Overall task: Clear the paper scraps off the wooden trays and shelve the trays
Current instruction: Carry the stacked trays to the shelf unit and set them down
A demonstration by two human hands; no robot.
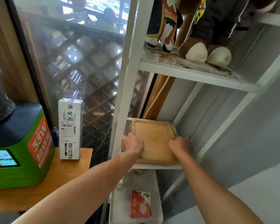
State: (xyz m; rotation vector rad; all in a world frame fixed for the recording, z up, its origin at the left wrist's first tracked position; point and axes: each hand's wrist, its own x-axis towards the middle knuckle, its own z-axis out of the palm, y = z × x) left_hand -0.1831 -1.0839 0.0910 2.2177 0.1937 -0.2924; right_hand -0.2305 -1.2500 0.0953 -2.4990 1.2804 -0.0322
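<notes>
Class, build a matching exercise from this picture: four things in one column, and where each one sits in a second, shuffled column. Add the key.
Things
1. wooden tray
2. plush toys
3. red packet
4. white box

Places
A. wooden table beside the rack
B. middle shelf, under both hands
C. top mesh shelf
D. lowest shelf

Pairs: 1-B, 2-C, 3-D, 4-A

Two bare forearms, no sleeves in view, left hand point(132, 143) and right hand point(179, 145) ungloved, no jewellery visible

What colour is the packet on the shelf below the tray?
Red, with a white patch at its top right corner: the packet, seen clearly in the head view.
</notes>
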